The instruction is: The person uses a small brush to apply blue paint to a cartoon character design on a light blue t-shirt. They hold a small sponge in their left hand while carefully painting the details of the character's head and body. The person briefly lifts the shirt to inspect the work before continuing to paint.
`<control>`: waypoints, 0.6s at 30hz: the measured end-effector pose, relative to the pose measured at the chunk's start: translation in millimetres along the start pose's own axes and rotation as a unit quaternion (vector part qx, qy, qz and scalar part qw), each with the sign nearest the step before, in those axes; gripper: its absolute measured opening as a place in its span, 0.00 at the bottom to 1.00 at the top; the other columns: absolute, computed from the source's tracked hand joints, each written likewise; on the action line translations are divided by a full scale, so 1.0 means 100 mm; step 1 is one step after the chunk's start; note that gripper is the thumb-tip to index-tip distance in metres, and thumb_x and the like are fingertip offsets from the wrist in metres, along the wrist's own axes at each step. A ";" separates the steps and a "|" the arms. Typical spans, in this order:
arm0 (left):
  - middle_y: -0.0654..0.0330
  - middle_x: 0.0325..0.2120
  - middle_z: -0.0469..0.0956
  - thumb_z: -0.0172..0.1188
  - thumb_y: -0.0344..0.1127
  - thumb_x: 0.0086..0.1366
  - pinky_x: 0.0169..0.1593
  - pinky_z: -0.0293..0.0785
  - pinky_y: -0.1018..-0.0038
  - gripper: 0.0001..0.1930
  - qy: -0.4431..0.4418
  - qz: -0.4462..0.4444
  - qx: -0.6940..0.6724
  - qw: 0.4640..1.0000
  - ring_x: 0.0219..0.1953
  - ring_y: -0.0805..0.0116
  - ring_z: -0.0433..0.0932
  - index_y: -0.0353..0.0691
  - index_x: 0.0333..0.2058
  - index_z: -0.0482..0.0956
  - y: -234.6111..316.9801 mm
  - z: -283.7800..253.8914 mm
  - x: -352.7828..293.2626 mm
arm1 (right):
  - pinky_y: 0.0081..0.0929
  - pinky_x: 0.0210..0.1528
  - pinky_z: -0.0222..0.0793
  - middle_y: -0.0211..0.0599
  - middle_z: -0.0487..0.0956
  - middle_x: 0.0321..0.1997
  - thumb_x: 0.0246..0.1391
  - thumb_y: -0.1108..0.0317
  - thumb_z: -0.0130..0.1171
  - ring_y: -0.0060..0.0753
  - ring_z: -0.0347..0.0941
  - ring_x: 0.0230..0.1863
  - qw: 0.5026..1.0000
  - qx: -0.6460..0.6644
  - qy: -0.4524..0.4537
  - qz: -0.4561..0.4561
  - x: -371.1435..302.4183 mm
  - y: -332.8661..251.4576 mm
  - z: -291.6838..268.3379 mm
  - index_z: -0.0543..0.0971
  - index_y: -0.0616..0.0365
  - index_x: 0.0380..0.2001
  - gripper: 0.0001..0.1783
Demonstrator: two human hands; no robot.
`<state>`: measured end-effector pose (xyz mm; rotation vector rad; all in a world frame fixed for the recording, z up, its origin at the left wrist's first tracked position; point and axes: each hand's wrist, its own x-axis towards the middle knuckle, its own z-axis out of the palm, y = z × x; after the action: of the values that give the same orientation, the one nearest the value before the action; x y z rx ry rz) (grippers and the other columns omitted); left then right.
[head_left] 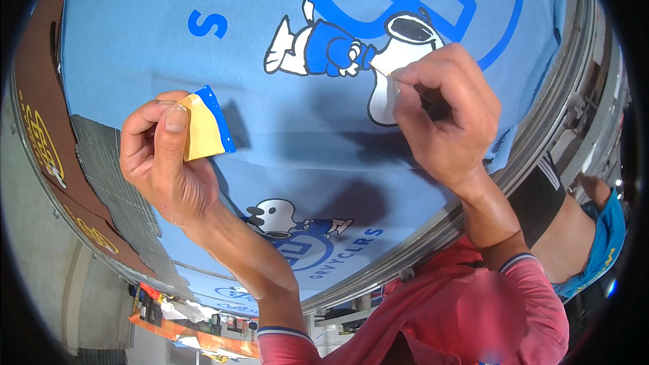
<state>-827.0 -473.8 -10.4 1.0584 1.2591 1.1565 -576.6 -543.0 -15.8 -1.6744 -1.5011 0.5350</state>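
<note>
My left hand [167, 169] pinches a small yellow card [205, 130] between thumb and fingers. Wet-looking blue paint coats the card's far right edge. A thin pale stick [382, 69] is gripped in the fingertips of my right hand [460, 108]. Its tip is at the neck of a printed cartoon dog [405, 47] in a blue outfit, and I cannot tell whether it touches the cloth. Light blue fabric [169, 54] with darker blue lettering and ring prints lies under both hands. Parts of the dog's head are hidden behind my right hand.
Brown printed fabric [40, 94] and a grey worn strip [108, 169] border the blue cloth on the left. A metal rail [541, 128] runs along the right side. Another person's blue shorts [602, 250] show at the right. Cluttered shelves [209, 328] stand at the lower left.
</note>
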 end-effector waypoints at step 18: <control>0.50 0.31 0.79 0.64 0.29 0.57 0.37 0.77 0.79 0.07 0.008 0.004 0.009 1.000 0.31 0.71 0.78 0.33 0.33 0.77 -0.01 0.01 0.00 | 0.25 0.22 0.61 0.34 0.70 0.20 0.31 0.85 0.61 0.32 0.67 0.21 1.000 -0.006 -0.011 -0.013 0.00 -0.02 0.00 0.76 0.58 0.23 0.12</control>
<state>-826.3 -474.3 -10.9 1.0703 1.2808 1.1649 -577.8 -542.5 -14.8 -1.6617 -1.5427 0.5333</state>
